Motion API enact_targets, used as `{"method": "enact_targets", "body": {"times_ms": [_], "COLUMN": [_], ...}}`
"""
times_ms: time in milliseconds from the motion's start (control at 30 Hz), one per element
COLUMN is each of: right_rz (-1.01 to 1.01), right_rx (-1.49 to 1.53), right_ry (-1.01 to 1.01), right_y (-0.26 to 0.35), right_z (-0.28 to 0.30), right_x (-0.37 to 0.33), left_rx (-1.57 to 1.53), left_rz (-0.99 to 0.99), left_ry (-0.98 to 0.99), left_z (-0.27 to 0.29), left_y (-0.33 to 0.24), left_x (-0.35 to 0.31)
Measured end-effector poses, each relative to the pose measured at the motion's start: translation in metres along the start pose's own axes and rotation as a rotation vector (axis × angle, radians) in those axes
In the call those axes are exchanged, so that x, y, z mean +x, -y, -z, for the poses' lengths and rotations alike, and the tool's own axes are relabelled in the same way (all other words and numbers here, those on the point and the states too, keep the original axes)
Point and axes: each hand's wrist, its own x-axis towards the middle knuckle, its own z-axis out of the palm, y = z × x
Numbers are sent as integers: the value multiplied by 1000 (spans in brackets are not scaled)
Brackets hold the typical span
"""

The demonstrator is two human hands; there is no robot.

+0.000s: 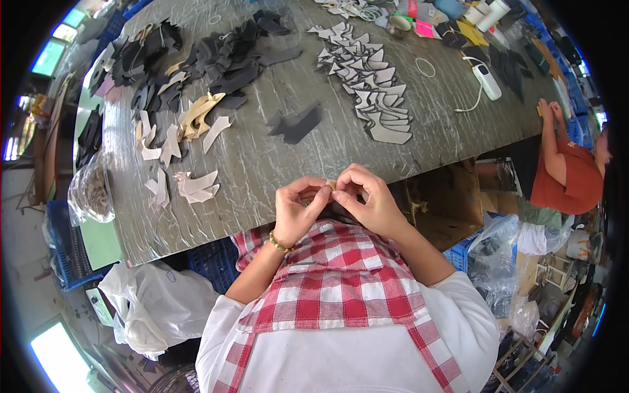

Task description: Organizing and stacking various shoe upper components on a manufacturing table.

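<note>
Pinching tiny tan piece [331, 185] near creased tabletop [262, 164]

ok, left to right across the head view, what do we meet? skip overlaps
Tan cutouts → left hand → right hand → white corded device → co-worker in red.

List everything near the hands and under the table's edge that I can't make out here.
All in the head view:
- Small tan piece: mostly hidden by the left hand and right hand; full shape unclear.
- White plastic bag: its cloudy film hides any contents.
- Brown open box: the grey, film-covered tabletop covers part.
</note>
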Motion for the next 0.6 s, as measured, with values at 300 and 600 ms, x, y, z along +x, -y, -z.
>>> {"method": "enact_targets", "body": {"times_ms": [300,600], "right_rz": [-94,-176], "right_rx": [471,-504], "right_ry": [-414,-905], "right_y": [-9,-73], "right_z": [17,149], "right_x": [-9,-87], "left_rx": [-339,-487], "left_rz": [79,101], "left_ry": [-166,-51], "left_z": [-6,-3], "left_y": [0,0], "left_x": [8,10]}}
